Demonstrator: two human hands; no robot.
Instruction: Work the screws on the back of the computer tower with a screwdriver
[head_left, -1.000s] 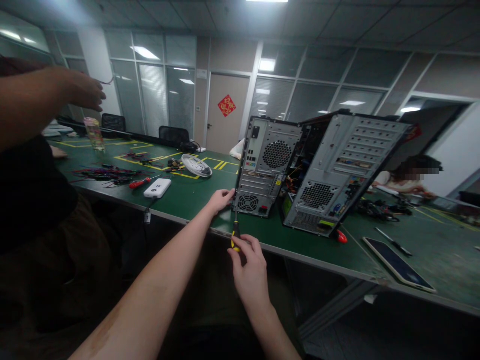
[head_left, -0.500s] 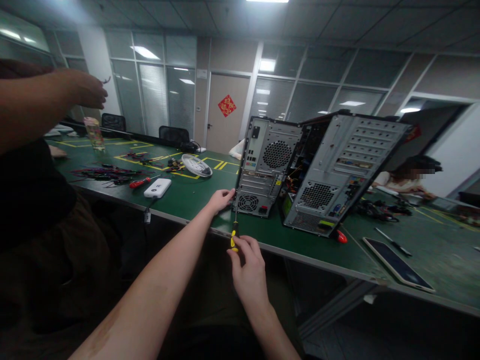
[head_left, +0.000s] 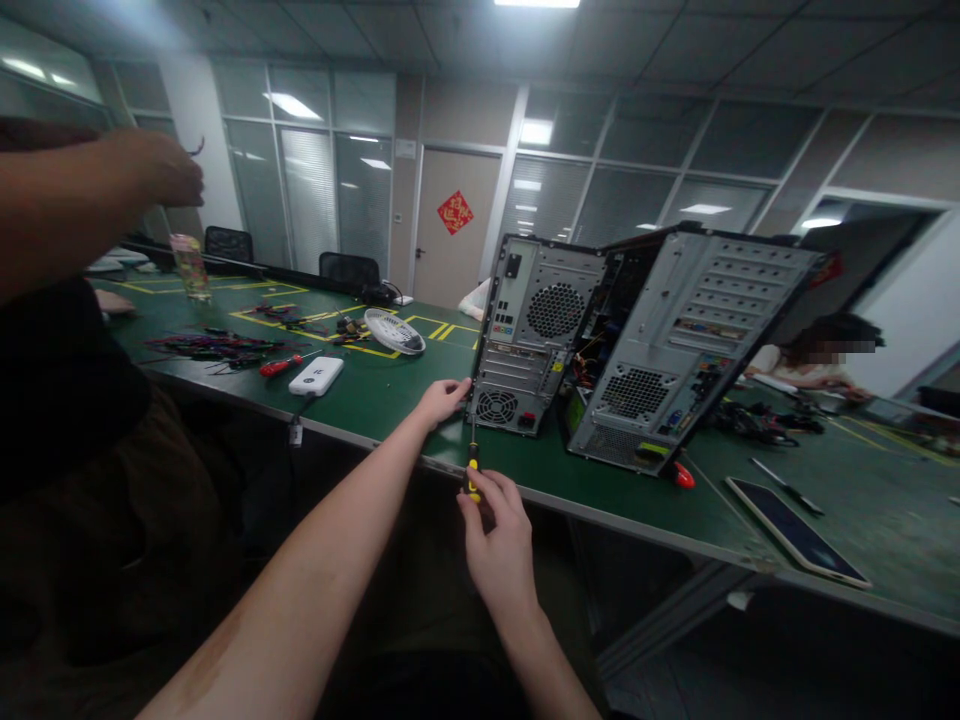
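In my right hand (head_left: 501,530) is a screwdriver (head_left: 473,482) with a yellow-and-black handle, pinched between thumb and fingers. Its shaft points up at the lower left edge of the computer case (head_left: 517,375), whose back panel faces me; I cannot make out whether the tip sits in a screw. My left hand (head_left: 444,402) lies against the left side of that case, fingers stretched out and touching it. A second computer case (head_left: 637,350), larger in view, stands tilted just to the right, with wires showing between the two.
On the green table (head_left: 382,400) lie a white power bank (head_left: 316,376), a red-handled screwdriver (head_left: 277,367), cables (head_left: 217,347) and a white basket (head_left: 394,331). A phone (head_left: 795,530) and a pen (head_left: 786,486) lie right. A co-worker's arm (head_left: 97,185) reaches in left; another person sits far right.
The screwdriver handle has turned a little and stands slightly more upright in my right hand. My left hand stays on the case. The co-worker's hand at left has shifted slightly left.
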